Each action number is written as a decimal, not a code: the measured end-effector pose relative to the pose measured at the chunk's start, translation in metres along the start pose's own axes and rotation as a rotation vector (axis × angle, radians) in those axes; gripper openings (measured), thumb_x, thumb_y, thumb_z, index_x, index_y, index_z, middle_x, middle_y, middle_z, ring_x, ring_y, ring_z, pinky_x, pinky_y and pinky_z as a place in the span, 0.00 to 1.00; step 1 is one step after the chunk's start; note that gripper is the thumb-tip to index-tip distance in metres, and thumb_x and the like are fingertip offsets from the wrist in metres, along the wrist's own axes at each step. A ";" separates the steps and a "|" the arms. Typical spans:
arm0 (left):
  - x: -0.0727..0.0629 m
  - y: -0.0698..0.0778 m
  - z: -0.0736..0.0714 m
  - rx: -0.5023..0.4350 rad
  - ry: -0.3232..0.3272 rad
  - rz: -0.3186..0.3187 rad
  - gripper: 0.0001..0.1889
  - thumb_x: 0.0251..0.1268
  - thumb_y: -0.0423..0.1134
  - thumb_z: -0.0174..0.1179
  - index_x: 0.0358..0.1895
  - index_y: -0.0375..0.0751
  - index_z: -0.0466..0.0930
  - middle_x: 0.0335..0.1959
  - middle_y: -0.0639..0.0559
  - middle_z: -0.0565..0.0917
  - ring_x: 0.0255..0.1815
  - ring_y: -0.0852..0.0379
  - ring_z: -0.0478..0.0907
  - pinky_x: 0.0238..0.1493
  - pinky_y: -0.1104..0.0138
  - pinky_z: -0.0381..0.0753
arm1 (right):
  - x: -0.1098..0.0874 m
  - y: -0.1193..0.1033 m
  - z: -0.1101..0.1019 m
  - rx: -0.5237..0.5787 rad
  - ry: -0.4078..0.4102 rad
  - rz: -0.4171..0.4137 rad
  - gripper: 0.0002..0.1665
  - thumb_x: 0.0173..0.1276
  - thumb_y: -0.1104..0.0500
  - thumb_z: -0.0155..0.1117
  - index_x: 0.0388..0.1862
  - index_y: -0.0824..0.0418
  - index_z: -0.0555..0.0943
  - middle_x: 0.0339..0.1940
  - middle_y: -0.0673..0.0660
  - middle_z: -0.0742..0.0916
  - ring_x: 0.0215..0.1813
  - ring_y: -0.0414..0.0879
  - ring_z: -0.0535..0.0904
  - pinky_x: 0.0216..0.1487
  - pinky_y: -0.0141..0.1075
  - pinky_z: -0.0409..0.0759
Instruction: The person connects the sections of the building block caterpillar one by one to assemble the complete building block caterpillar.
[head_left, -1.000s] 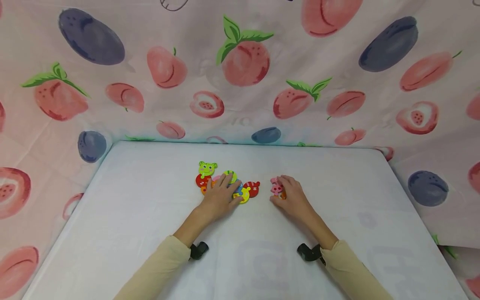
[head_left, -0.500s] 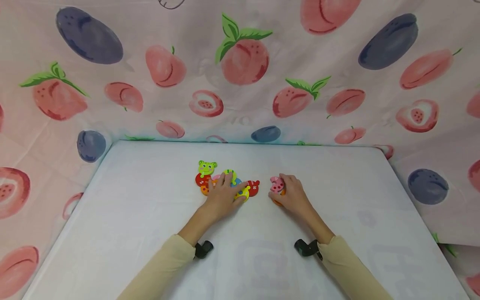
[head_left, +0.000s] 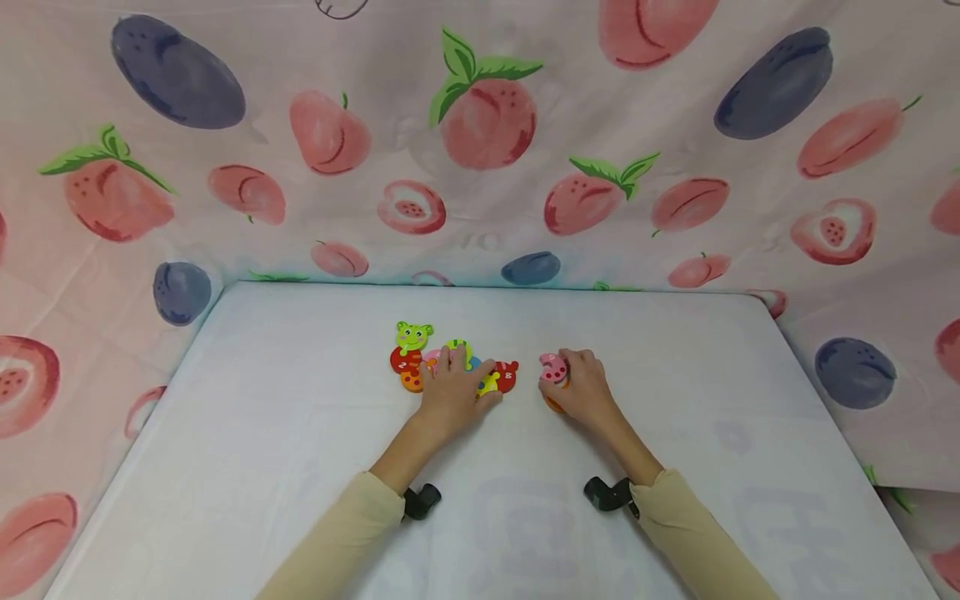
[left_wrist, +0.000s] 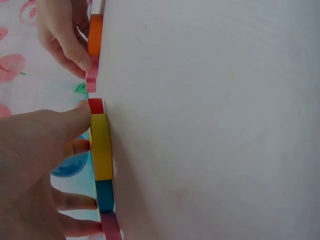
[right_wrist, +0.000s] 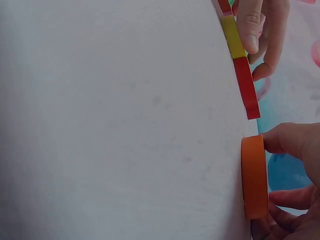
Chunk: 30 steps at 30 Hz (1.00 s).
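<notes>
In the head view, a row of flat caterpillar puzzle pieces runs from a green smiling head [head_left: 412,336] past a red piece [head_left: 406,361] and an orange spotted one [head_left: 412,381]. My left hand [head_left: 453,392] rests over the row's middle with fingers spread, partly hiding pink, green, blue and yellow pieces [head_left: 489,382]. A red end piece [head_left: 507,377] lies right of its thumb. Across a small gap, my right hand [head_left: 587,387] pinches a pink spotted puzzle piece [head_left: 553,367] against an orange piece [right_wrist: 255,177]. That orange piece is mostly hidden from above by the thumb.
The pieces lie flat on a white-covered table [head_left: 495,500]. Behind it hangs a fruit-printed cloth [head_left: 487,200], also falling along both sides. Black camera mounts [head_left: 422,502] sit at both wrists.
My left hand has shifted slightly right along the row. At the right hand, the pink piece has turned a little and the orange piece now shows below the thumb.
</notes>
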<state>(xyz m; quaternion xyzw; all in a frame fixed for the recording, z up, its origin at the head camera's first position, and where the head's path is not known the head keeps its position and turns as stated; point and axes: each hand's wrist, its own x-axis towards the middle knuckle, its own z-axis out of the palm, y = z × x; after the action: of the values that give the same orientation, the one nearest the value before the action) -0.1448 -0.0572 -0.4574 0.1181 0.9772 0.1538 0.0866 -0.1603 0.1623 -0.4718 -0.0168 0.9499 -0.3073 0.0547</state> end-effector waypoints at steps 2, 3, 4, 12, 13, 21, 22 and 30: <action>0.000 0.001 0.000 -0.002 0.007 -0.002 0.33 0.62 0.60 0.59 0.71 0.62 0.66 0.74 0.36 0.59 0.77 0.34 0.51 0.69 0.31 0.53 | 0.001 0.000 0.000 0.000 0.005 0.003 0.39 0.62 0.52 0.66 0.67 0.69 0.67 0.60 0.68 0.74 0.61 0.60 0.69 0.58 0.51 0.78; 0.000 0.001 0.000 -0.002 0.008 -0.003 0.33 0.62 0.60 0.59 0.71 0.62 0.66 0.74 0.36 0.59 0.77 0.34 0.51 0.69 0.31 0.53 | 0.001 -0.001 0.000 0.000 0.008 0.003 0.38 0.62 0.52 0.66 0.67 0.69 0.68 0.60 0.68 0.74 0.60 0.60 0.69 0.58 0.51 0.78; 0.000 0.001 0.000 -0.003 0.012 -0.002 0.32 0.63 0.59 0.59 0.71 0.61 0.66 0.74 0.36 0.59 0.77 0.34 0.51 0.69 0.31 0.53 | 0.001 -0.001 0.000 0.002 0.011 0.004 0.38 0.62 0.52 0.66 0.66 0.69 0.68 0.59 0.68 0.74 0.59 0.59 0.69 0.59 0.51 0.78; 0.001 0.003 0.000 -0.005 0.006 -0.006 0.32 0.63 0.58 0.60 0.71 0.60 0.67 0.74 0.35 0.59 0.77 0.33 0.51 0.70 0.31 0.51 | 0.003 -0.004 -0.001 -0.007 0.023 -0.007 0.35 0.61 0.54 0.66 0.62 0.70 0.72 0.55 0.68 0.76 0.55 0.58 0.72 0.55 0.49 0.79; 0.001 0.003 0.000 -0.004 0.006 -0.007 0.32 0.63 0.58 0.60 0.71 0.60 0.67 0.74 0.35 0.59 0.77 0.33 0.51 0.70 0.31 0.51 | 0.002 -0.004 -0.001 -0.006 0.023 -0.007 0.34 0.61 0.54 0.66 0.62 0.70 0.72 0.55 0.68 0.76 0.55 0.58 0.72 0.55 0.49 0.79; 0.000 0.004 -0.001 -0.012 -0.003 -0.018 0.32 0.63 0.58 0.59 0.71 0.61 0.66 0.74 0.36 0.59 0.77 0.33 0.51 0.70 0.31 0.51 | 0.002 -0.003 -0.001 0.011 0.038 -0.017 0.35 0.60 0.53 0.66 0.63 0.70 0.72 0.55 0.67 0.77 0.55 0.58 0.73 0.55 0.49 0.81; 0.000 0.004 -0.001 -0.013 -0.004 -0.020 0.32 0.63 0.58 0.59 0.71 0.61 0.66 0.74 0.36 0.59 0.77 0.34 0.51 0.70 0.31 0.51 | 0.002 -0.003 -0.001 0.020 0.042 -0.022 0.35 0.60 0.53 0.67 0.63 0.70 0.72 0.56 0.67 0.77 0.55 0.57 0.73 0.55 0.49 0.81; -0.001 0.005 -0.002 0.004 -0.004 -0.030 0.32 0.63 0.58 0.59 0.71 0.61 0.66 0.75 0.37 0.59 0.77 0.35 0.51 0.70 0.31 0.52 | 0.002 -0.010 0.002 0.064 0.067 -0.114 0.34 0.61 0.53 0.69 0.64 0.65 0.74 0.54 0.61 0.78 0.49 0.52 0.76 0.52 0.45 0.83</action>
<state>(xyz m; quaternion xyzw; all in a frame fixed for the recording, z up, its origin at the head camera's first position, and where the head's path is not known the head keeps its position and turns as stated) -0.1432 -0.0532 -0.4536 0.1040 0.9790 0.1502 0.0908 -0.1626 0.1531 -0.4675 -0.0589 0.9383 -0.3407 0.0057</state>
